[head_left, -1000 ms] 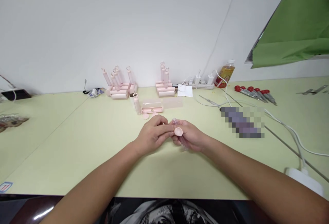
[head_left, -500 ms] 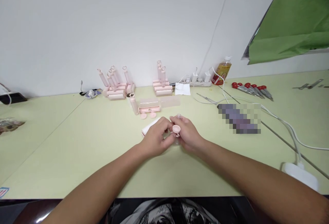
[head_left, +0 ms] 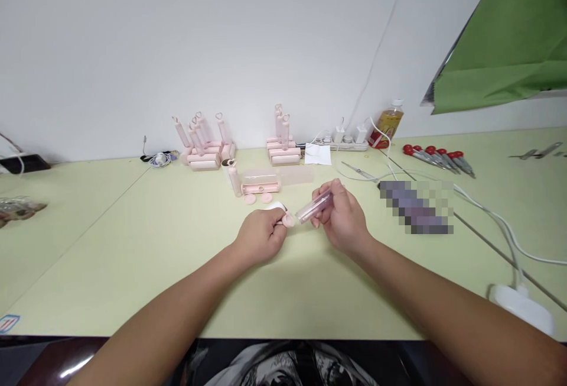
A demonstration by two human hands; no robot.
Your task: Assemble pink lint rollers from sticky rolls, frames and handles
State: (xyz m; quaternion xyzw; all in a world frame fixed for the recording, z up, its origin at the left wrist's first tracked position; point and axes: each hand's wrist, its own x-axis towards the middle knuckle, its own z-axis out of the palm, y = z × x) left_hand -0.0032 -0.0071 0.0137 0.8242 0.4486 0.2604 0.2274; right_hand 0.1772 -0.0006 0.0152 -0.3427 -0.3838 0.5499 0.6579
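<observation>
Between thumb and fingers, my left hand (head_left: 261, 233) pinches a small pink cap (head_left: 288, 220) with a round end. My right hand (head_left: 345, 217) is wrapped round a clear pinkish tube (head_left: 314, 207), which tilts with its lower end towards the cap; a small space separates the two. Partly hidden behind my left hand lies a white piece (head_left: 278, 206). Beyond it are two flat pink discs (head_left: 250, 199), an open pink case (head_left: 261, 188) and an upright clear tube (head_left: 235, 180) with a heart-shaped top.
Pink cases with heart-topped tubes stand in a left group (head_left: 204, 161) and a right group (head_left: 284, 156) by the wall. A power strip (head_left: 349, 145), a bottle (head_left: 386, 125), scissors (head_left: 358, 170), red-ended tools (head_left: 438, 158) and white cables (head_left: 491, 217) lie to the right.
My hands have drawn apart, the right one moving right and slightly up with the clear tube. The left keeps the pink cap, now away from the tube.
</observation>
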